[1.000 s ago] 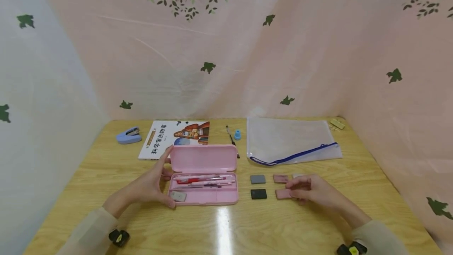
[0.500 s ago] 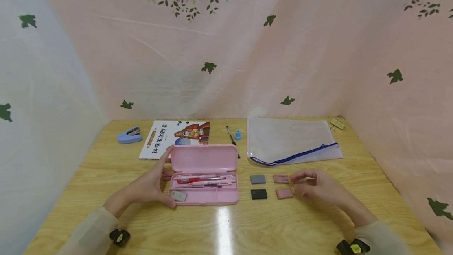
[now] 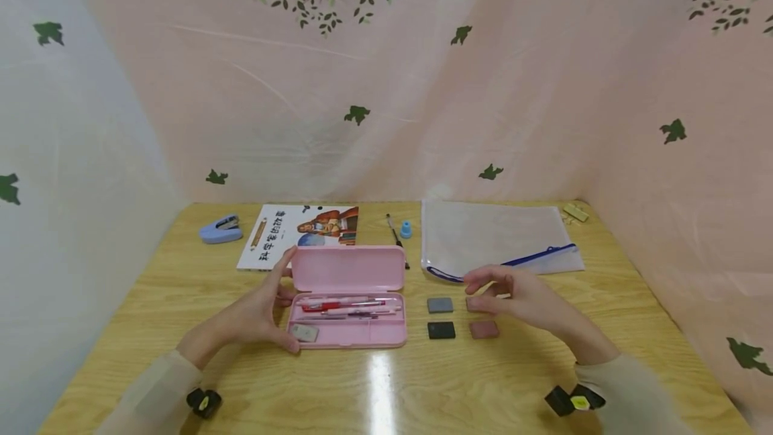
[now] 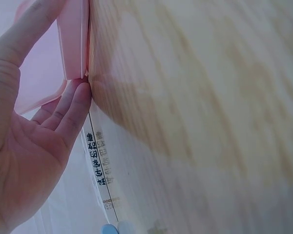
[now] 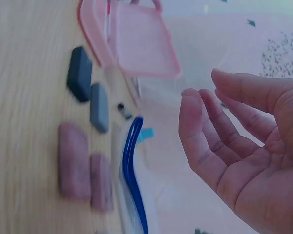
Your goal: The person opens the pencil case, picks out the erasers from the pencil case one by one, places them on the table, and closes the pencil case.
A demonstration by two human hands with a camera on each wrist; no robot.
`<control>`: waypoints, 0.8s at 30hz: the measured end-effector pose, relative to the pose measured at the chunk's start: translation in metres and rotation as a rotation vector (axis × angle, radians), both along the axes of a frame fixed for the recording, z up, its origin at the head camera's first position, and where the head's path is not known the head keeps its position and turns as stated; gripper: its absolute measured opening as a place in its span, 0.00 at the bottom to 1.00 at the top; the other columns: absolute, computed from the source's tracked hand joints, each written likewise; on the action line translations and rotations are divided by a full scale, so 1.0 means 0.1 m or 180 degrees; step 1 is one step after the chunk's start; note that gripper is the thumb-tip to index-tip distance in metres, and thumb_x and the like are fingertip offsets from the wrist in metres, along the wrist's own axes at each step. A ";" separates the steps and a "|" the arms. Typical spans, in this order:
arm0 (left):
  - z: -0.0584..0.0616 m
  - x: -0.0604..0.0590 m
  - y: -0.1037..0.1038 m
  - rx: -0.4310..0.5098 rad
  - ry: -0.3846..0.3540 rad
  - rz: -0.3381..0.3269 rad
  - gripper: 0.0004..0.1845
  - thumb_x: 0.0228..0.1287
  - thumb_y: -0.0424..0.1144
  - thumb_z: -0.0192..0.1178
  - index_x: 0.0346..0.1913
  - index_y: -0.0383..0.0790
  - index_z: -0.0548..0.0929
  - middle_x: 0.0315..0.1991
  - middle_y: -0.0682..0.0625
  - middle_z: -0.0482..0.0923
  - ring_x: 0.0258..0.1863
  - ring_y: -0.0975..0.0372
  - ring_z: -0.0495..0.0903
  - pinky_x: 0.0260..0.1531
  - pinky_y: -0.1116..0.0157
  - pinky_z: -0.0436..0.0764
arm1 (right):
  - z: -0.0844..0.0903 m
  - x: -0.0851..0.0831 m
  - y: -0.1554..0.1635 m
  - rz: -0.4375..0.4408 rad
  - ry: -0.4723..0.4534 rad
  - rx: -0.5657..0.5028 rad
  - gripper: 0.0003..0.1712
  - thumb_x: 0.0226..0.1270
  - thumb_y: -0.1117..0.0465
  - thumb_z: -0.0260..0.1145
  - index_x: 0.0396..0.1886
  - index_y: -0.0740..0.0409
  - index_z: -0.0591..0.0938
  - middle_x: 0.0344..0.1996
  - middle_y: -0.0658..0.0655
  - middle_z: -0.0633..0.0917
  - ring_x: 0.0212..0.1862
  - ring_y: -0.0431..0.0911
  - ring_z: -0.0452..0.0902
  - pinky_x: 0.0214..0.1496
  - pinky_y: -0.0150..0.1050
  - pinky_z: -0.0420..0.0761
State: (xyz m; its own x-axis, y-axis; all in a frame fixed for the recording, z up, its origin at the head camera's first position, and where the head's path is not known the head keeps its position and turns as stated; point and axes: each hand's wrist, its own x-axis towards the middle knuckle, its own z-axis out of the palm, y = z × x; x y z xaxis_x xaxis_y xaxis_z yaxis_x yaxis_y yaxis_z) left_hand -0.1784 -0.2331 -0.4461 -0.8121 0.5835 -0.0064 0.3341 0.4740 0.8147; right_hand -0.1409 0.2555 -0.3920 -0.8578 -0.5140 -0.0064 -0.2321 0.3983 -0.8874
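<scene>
An open pink pencil case lies mid-table with pens and a small eraser in its tray. My left hand braces the case's left end, thumb along the front and straight fingers at the lid's edge. To the case's right lie a grey eraser, a black eraser and a pink eraser. A second pink eraser is partly hidden in the head view. My right hand hovers above the pink erasers, fingers relaxed and holding nothing.
A clear zip pouch with a blue zipper lies behind the erasers. A book and blue stapler are at back left; a black pen and blue cap lie between. Curtains close off three sides.
My right hand has left the front pink eraser, risen off the table and moved left and back over the erasers. The left hand and pencil case have stayed put.
</scene>
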 end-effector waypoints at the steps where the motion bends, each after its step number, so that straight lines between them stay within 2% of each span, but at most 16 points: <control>1: 0.00 0.00 0.00 -0.0011 0.0002 0.0004 0.82 0.36 0.48 0.87 0.80 0.68 0.27 0.70 0.38 0.57 0.54 0.56 0.79 0.59 0.59 0.80 | 0.02 -0.02 -0.07 0.0059 0.0008 -0.0024 0.18 0.70 0.61 0.70 0.58 0.56 0.82 0.48 0.61 0.84 0.45 0.51 0.84 0.46 0.42 0.87; 7: 0.00 0.00 0.00 -0.0031 0.0005 0.0014 0.83 0.35 0.49 0.87 0.79 0.68 0.27 0.70 0.39 0.58 0.53 0.56 0.80 0.59 0.60 0.80 | 0.09 -0.10 -0.55 0.0399 -0.0063 -0.0224 0.19 0.71 0.62 0.69 0.60 0.57 0.81 0.49 0.61 0.84 0.45 0.56 0.83 0.43 0.47 0.89; 11: -0.01 -0.01 0.00 -0.0021 -0.0009 0.0010 0.83 0.35 0.48 0.87 0.79 0.68 0.27 0.70 0.38 0.58 0.54 0.56 0.80 0.59 0.60 0.80 | 0.07 -0.14 -0.90 0.0525 0.0016 -0.0239 0.20 0.70 0.63 0.70 0.61 0.57 0.82 0.49 0.58 0.86 0.45 0.50 0.84 0.46 0.44 0.88; 17: 0.00 0.00 0.00 0.0002 -0.0028 0.0007 0.82 0.36 0.46 0.87 0.79 0.68 0.27 0.70 0.38 0.57 0.55 0.54 0.79 0.60 0.58 0.79 | -0.05 -0.22 -1.35 0.0808 0.0173 -0.0211 0.17 0.70 0.63 0.70 0.56 0.61 0.84 0.48 0.60 0.87 0.48 0.44 0.84 0.51 0.37 0.85; 21: 0.01 -0.01 0.00 -0.0026 0.0002 0.0004 0.82 0.37 0.46 0.87 0.80 0.67 0.27 0.70 0.37 0.57 0.55 0.53 0.79 0.59 0.56 0.80 | -0.18 -0.24 -1.62 0.0916 0.0105 -0.0253 0.15 0.69 0.67 0.69 0.54 0.66 0.85 0.48 0.59 0.88 0.49 0.41 0.84 0.52 0.35 0.85; 24: 0.01 -0.01 0.00 -0.0033 -0.0009 0.0012 0.82 0.36 0.46 0.87 0.80 0.67 0.27 0.70 0.37 0.57 0.55 0.54 0.79 0.59 0.57 0.80 | -0.27 -0.23 -1.80 0.0893 0.0002 -0.0164 0.15 0.70 0.66 0.69 0.54 0.64 0.86 0.47 0.53 0.89 0.49 0.37 0.83 0.53 0.32 0.83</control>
